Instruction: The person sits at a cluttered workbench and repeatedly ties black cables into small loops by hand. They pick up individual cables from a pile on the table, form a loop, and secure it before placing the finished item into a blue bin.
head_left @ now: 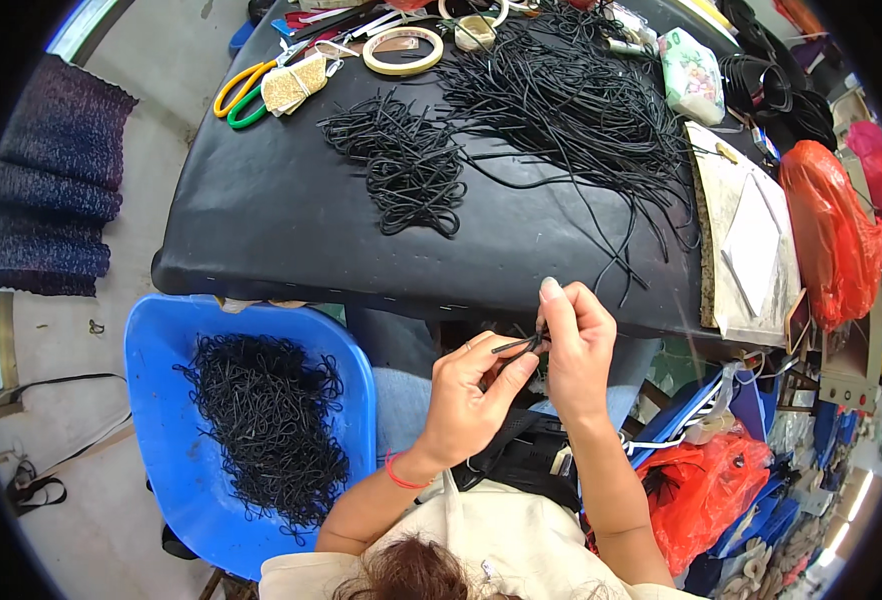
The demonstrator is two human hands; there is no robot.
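Just off the table's front edge, my left hand (pixel 476 388) and my right hand (pixel 578 350) meet with fingers pinched. Between them is a short black cord (pixel 517 346), gripped by both hands; its far part is hidden by the fingers. On the black-covered table lies a large heap of long straight black cords (pixel 581 100), with several ends trailing toward me. Left of it sits a smaller pile of looped black cords (pixel 406 165). Many more looped cords (pixel 266 420) lie in a blue plastic tub (pixel 166 500) to my left.
At the table's far left are scissors (pixel 246 95) with orange and green handles and a tape roll (pixel 402 51). A white board (pixel 746 240) lies at the right edge. Red plastic bags (pixel 829 235) crowd the right side, and a dark curtain (pixel 56 180) hangs far left.
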